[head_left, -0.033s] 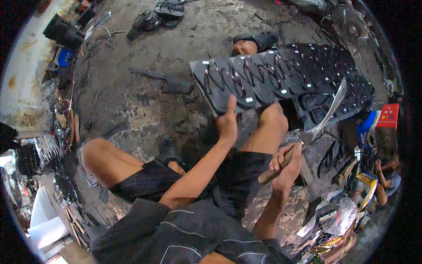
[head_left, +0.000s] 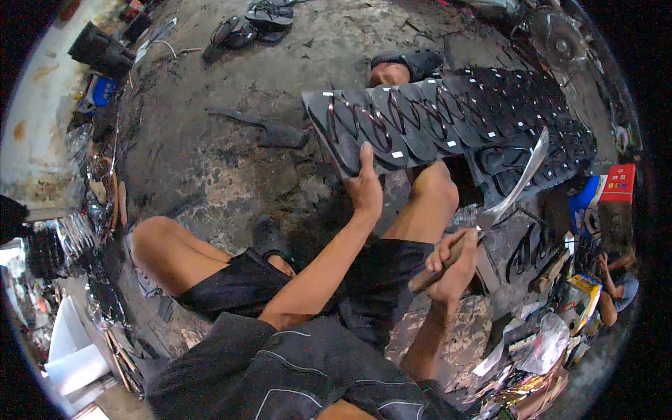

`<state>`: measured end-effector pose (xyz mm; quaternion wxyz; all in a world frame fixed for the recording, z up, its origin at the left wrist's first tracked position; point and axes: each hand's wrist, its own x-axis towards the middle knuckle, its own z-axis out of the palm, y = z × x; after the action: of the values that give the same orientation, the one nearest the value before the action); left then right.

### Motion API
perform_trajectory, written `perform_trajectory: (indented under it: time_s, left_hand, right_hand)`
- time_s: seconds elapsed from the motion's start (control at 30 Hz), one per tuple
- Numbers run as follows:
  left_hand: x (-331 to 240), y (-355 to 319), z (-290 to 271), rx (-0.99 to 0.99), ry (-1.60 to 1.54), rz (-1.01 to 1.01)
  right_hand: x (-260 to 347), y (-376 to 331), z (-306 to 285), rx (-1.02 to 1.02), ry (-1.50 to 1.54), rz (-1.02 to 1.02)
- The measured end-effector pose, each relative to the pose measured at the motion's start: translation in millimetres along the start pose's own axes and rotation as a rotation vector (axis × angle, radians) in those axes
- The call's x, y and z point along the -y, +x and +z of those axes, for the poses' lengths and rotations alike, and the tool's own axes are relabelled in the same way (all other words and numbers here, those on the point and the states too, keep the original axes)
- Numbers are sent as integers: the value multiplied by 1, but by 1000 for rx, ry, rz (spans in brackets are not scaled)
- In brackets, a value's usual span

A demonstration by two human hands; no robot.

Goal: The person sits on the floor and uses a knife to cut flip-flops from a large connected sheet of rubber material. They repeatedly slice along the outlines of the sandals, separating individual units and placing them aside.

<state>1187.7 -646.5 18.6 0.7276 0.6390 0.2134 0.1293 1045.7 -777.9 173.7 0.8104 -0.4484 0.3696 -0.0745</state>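
My left hand grips the near left edge of a dark sheet of black flip-flops, its thumb lying on top by a sole and its other fingers hidden beneath. The flip-flops lie side by side with thong straps and small white tags. In my right hand is a knife; my fingers wrap round its wooden handle. Its long curved blade points up and away, to the right of the sheet and over part of a lower group of flip-flops. The blade's tip appears near those flip-flops; whether it touches them I cannot tell.
A dark flat offcut lies on the stained floor, with loose sandals farther off. A sandalled foot stands behind the sheet. At right are a red and blue box, plastic scraps and another person. A fan stands far right.
My right hand and the knife have shifted slightly down and left. My left hand's grip on the sheet stays, with its thumb a little higher.
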Motion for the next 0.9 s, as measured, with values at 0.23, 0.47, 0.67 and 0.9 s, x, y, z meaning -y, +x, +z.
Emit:
perform_trajectory:
  time_s: [0.23, 0.47, 0.67, 0.9]
  left_hand:
    - [-93, -3, -9, 161, -11, 178]
    - [-92, 14, -117, 18, -44, -445]
    - [-104, 16, -123, 113, -51, -498]
    - [-123, 14, -124, 158, -154, -642]
  right_hand:
    - [-42, 2, 10, 108, -131, -41]
    - [-75, -14, 40, 424, -457, -22]
    - [-106, -10, 51, 555, -792, -74]
    - [-123, 1, 72, 580, -816, -79]
